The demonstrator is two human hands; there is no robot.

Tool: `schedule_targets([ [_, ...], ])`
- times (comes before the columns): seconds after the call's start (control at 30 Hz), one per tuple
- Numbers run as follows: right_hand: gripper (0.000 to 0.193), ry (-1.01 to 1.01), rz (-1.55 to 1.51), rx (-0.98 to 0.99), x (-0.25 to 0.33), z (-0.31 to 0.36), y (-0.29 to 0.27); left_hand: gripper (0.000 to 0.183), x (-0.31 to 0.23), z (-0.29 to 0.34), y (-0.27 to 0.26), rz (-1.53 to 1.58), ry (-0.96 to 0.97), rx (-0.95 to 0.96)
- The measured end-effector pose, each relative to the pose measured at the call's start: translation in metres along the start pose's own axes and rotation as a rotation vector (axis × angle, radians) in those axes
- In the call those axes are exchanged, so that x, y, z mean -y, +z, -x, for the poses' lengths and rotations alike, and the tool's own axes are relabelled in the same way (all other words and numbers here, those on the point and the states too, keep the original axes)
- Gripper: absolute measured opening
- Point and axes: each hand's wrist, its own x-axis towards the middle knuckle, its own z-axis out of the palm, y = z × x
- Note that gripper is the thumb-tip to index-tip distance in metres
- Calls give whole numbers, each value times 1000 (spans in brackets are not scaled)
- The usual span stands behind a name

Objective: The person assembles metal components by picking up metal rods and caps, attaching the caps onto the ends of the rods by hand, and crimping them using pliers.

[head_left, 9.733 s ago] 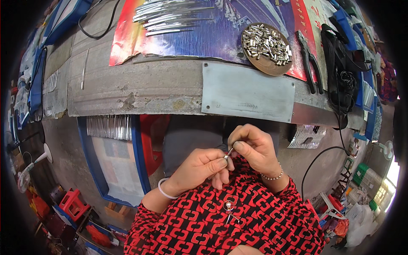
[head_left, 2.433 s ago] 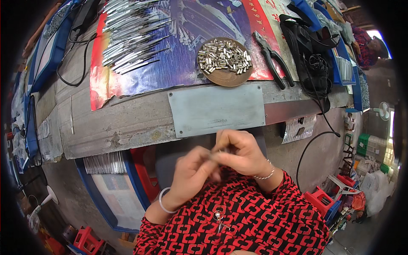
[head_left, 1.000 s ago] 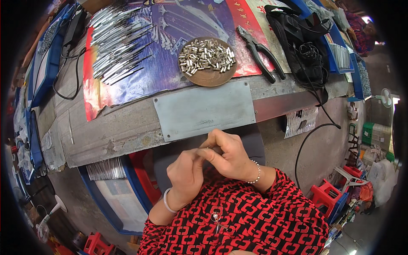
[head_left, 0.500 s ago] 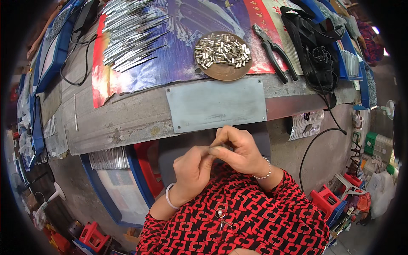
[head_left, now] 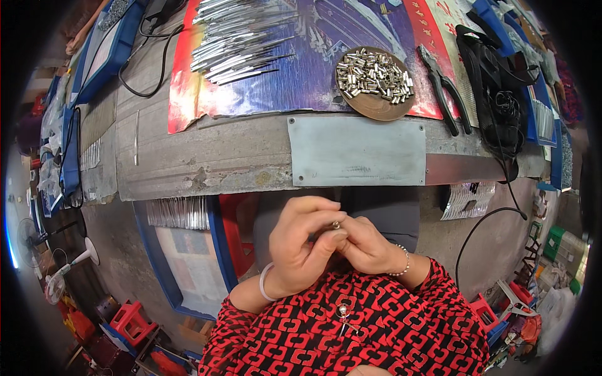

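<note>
In front of my chest, my left hand [head_left: 301, 247] pinches a small shiny metal piece [head_left: 336, 225] between thumb and fingers; only its tip shows. My right hand [head_left: 371, 249] is closed right against the left one, its fingertips partly hidden behind the left thumb, so what they grip cannot be made out. Beyond my hands, a brown round dish [head_left: 376, 113] full of short metal sleeves [head_left: 374, 75] stands on the bench. To its right lie pliers with black handles [head_left: 446, 91]. Many thin silver strips [head_left: 241, 41] are piled at the far left.
A pale grey plate [head_left: 359, 152] is fixed at the bench's front edge [head_left: 207, 169]. Below left is a blue tray [head_left: 222, 250] with metal strips. A black bag with a cable [head_left: 501, 103] lies at the right. Blue bins [head_left: 103, 56] stand far left.
My left hand has turned and opened its grip toward the view, exposing the metal piece's tip. Both hands shifted slightly lower against my chest. The whole view has swung to the left.
</note>
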Motion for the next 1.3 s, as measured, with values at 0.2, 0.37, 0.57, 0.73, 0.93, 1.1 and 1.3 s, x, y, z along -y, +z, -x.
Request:
schedule_targets([
  [0.2,23,-4,91,30,-6,-1,4,19,4,1,-7,-36,116,4],
  [0.37,24,67,139,112,-1,-5,-1,16,-1,-2,-13,31,-31,8],
  [0.57,29,155,-539,487,-18,3,0,21,42,-7,-9,743,-241,308],
  [0.73,27,47,-375,308,-12,-4,4,20,36,-9,-8,838,-197,273],
  [0.93,26,151,157,97,-4,-3,2,12,14,-5,-13,64,-82,54],
  [1.1,31,192,-427,417,-11,-1,-6,18,28,-6,-12,586,-364,183],
  [1.3,35,418,-898,583,-12,-2,3,30,53,4,2,1166,-332,247],
])
